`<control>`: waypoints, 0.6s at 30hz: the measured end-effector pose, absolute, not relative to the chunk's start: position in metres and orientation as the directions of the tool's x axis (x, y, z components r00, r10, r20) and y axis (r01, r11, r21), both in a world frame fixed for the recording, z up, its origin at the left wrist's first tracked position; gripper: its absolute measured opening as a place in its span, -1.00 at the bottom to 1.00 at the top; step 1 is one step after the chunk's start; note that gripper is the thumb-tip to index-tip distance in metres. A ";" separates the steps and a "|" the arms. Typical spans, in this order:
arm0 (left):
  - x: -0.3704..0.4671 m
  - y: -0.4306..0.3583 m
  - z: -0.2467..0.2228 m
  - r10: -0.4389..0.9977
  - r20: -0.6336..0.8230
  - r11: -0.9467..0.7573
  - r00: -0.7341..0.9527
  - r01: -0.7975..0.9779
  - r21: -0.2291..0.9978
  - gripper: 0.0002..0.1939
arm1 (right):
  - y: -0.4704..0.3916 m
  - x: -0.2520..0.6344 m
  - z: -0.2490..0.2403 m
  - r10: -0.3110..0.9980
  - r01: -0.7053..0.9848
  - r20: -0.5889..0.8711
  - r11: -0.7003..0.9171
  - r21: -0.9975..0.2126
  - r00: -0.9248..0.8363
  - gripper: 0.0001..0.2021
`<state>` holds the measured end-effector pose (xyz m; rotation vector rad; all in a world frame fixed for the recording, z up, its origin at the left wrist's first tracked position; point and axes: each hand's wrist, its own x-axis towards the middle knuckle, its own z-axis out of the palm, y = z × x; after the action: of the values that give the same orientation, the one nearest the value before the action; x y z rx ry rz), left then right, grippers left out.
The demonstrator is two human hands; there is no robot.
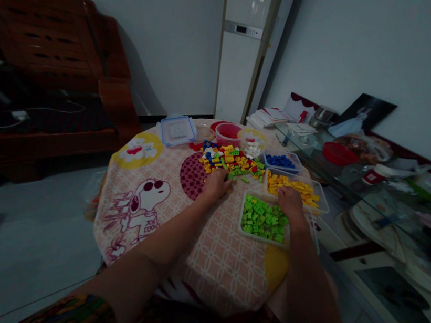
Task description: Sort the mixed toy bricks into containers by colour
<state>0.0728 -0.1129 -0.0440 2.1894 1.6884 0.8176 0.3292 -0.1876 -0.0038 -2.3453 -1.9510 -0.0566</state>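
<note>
A mixed pile of toy building bricks [235, 160] in several colours lies on the round table. At the pile's near edge is my left hand [217, 184], its fingers curled down and closed; what they hold, if anything, is too small to make out. My right hand [290, 202] is closed above the near edge of the clear box of yellow bricks [299, 189], beside the green ones; its fingertips are partly hidden. Green bricks [262, 219] fill a clear box nearer me. Blue bricks [279, 161] sit in another clear box behind the yellow ones.
White bricks [253, 150] form a small heap behind the pile. A pink-red round tub [229, 133] and a blue-rimmed clear lid [178, 130] stand at the back of the patterned tablecloth [226, 263]. To the right, a glass table [319, 159] carries papers, a red bowl and a cup.
</note>
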 end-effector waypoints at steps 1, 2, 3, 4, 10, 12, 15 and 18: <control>0.076 -0.115 -0.047 0.949 0.264 -0.286 0.171 0.818 0.499 -0.81 | -0.188 0.329 -0.004 0.980 0.983 0.084 -0.179 -0.046 0.183 -0.60; 0.079 -0.117 -0.050 0.950 0.261 -0.283 0.172 0.828 0.485 -0.78 | -0.188 0.329 -0.004 0.979 0.982 0.083 -0.184 -0.046 0.187 -0.60; 0.080 -0.118 -0.052 0.949 0.264 -0.282 0.169 0.831 0.480 -0.77 | -0.188 0.329 -0.004 0.978 0.981 0.085 -0.190 -0.046 0.193 -0.60; 0.080 -0.119 -0.053 0.949 0.269 -0.280 0.163 0.827 0.487 -0.75 | -0.188 0.328 -0.004 0.976 0.980 0.089 -0.195 -0.046 0.199 -0.60; 0.073 -0.125 -0.052 0.911 0.374 -0.399 0.174 0.596 0.697 -0.65 | -0.189 0.330 -0.006 0.976 0.982 0.105 -0.186 -0.044 0.190 -0.60; 0.076 -0.132 -0.050 0.868 0.439 -0.496 0.233 0.463 0.735 -0.64 | -0.188 0.332 -0.007 0.977 0.983 0.111 -0.180 -0.042 0.183 -0.61; 0.087 -0.147 -0.047 0.781 0.487 -0.609 0.391 0.303 0.733 -0.68 | -0.188 0.333 -0.007 0.977 0.984 0.118 -0.172 -0.041 0.176 -0.62; 0.099 -0.159 -0.047 0.684 0.531 -0.701 0.500 0.252 0.667 -0.73 | -0.188 0.332 -0.005 0.980 0.985 0.104 -0.168 -0.041 0.171 -0.61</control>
<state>0.0989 -0.1589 -0.0467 2.2323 0.7669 1.1145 0.3321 -0.1883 -0.0048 -2.3267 -1.9602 -0.0815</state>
